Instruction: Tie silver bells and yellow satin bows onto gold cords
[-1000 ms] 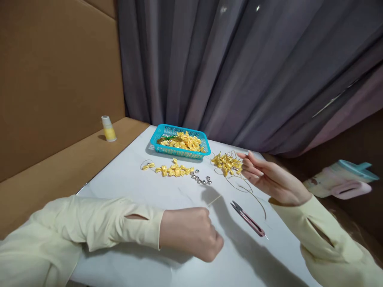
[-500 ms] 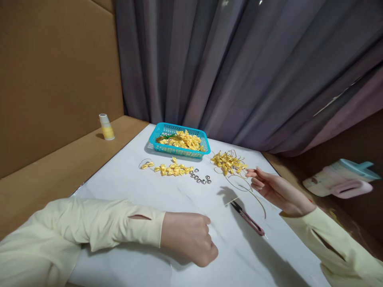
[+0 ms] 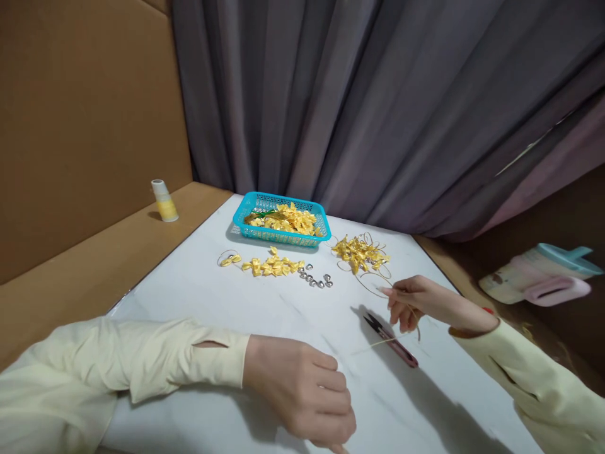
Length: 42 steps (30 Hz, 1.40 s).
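Low over the white table, my left hand (image 3: 305,391) is closed with its back to me. Its fingertips are hidden, so what it grips, if anything, does not show. A thin gold cord (image 3: 375,344) stretches from near that hand toward the right. My right hand (image 3: 418,304) is bent with fingers drawn together, and the cord runs along them. Dark-bladed thread snips (image 3: 394,343) with a pink handle lie below my right hand. Beyond it is a heap of yellow ribbon bows (image 3: 360,253) with looped gold cords.
A blue basket (image 3: 282,238) of yellow bows stands at the back. In front lie a row of yellow bows (image 3: 271,266), several silver beads (image 3: 320,284) and one corded bow (image 3: 230,260). A thread cone (image 3: 165,203) stands left; a lidded cup (image 3: 529,277) is at right.
My right hand has come down and nearer, from beside the bow heap to above the snips. My left hand has shifted slightly nearer and right. The cord's near stretch has moved lower.
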Tool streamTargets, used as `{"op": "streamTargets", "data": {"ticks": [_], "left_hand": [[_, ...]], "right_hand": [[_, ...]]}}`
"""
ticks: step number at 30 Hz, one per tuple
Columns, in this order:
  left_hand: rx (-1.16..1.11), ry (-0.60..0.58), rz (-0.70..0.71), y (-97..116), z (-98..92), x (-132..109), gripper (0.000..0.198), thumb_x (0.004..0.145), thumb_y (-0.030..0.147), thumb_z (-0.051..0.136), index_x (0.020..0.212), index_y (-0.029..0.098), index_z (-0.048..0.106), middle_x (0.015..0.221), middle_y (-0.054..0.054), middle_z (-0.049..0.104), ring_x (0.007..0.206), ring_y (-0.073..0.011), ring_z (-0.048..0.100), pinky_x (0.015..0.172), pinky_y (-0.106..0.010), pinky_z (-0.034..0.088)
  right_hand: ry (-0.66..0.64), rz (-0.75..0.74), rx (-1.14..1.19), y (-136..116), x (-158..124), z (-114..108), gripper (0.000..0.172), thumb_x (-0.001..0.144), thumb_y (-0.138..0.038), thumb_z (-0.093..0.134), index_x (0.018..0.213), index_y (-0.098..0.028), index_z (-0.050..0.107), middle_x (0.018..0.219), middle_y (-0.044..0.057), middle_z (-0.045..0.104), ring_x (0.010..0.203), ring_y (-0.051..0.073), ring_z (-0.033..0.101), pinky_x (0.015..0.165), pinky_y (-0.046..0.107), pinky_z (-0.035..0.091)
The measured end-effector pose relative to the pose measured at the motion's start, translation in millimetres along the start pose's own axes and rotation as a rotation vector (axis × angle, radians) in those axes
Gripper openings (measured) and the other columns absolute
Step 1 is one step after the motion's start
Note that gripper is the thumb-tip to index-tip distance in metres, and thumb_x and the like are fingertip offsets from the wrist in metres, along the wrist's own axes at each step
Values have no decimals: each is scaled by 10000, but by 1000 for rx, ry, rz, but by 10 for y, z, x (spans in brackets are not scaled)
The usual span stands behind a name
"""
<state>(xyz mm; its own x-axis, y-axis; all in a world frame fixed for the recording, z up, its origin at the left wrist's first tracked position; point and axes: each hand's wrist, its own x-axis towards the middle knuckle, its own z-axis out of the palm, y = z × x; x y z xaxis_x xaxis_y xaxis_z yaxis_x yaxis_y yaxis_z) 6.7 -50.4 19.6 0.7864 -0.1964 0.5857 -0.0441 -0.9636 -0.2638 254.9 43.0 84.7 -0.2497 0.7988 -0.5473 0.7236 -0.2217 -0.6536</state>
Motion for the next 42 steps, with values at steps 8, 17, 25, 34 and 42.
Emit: {"op": "streamTargets", "data": {"ticks": [8,17,25,34,42], "left_hand": [[344,-79,-521,-415,-162,-607,198,870,143,449,1014,89,575,1028,-157,645,1009,-241,559,856,-391,436],[142,-420,-1038,-796,-63,-749,197,897,237,436,922,93,568,973,-136,592,935,-262,530,810,-410,433],[8,-327,-1158,-855,-59,-796,175,863,118,401,890,117,573,905,-97,579,857,-220,543,731,-349,446],[-749,289,-1452,-751,-329,-397,158,775,264,593,866,136,575,811,-34,623,646,-117,550,566,-233,443],[-1311,379,-1311,-451,-48,-349,142,765,242,627,830,124,584,871,-39,587,641,-103,585,595,-265,527]], "right_hand": [[251,-138,-416,-53,-99,104,329,845,-366,463,814,-111,668,569,60,639,419,116,527,455,239,423],[115,-355,-357,-199,-127,192,414,839,-413,424,1075,-135,617,692,54,670,459,105,520,516,255,454],[-1,-355,-141,-205,-94,309,303,781,-455,556,787,-166,464,754,66,689,461,83,541,453,222,458],[-69,-347,280,-219,-137,520,290,669,-377,720,647,-109,613,681,85,691,412,70,545,372,169,389],[-295,-249,661,4,78,770,264,709,-307,713,848,-83,703,983,147,668,802,165,661,499,150,497]]}}
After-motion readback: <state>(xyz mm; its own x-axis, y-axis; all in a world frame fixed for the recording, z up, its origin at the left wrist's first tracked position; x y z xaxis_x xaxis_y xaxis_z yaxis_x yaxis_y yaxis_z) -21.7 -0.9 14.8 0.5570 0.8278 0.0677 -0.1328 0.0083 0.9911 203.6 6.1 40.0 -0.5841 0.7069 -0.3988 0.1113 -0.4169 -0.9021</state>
